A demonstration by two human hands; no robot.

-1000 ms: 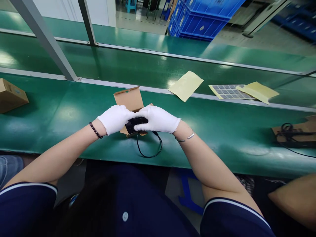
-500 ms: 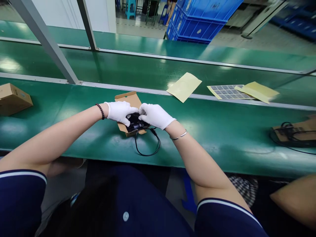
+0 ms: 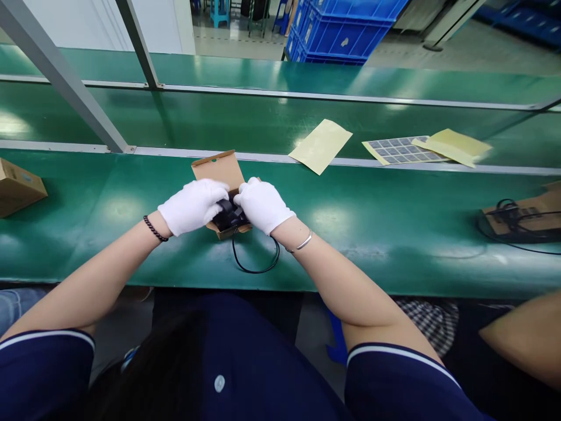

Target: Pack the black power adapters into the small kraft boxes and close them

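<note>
My two gloved hands meet over a small open cardboard box [image 3: 218,168] on the green bench [image 3: 350,228], in front of my body. Its lid stands up on the far side, behind my fingers, and its near corner points toward me. The black device [image 3: 228,217] sits inside the box, low between my hands, its near part showing beneath my fingertips.

My left hand [image 3: 193,204] comes in from the left, fingers bent over the device's left and far side, thumb close against it. My right hand [image 3: 264,204] comes in from the right, its fingers curled down at the right side of the box, the tips by the device. The fingertips of both overlap the black parts, so I cannot tell whether either hand is gripping the device or only pressing on it.

A black cable [image 3: 255,272] runs out over the near edge of the box and loops onto the bench, below and nearer me than my right hand. Well apart to my left stands a closed carton [image 3: 20,188]; far to my right lies an open carton [image 3: 543,203] with black cable on it. Beyond my right hand lies a pale yellow sheet [image 3: 321,147].
</note>
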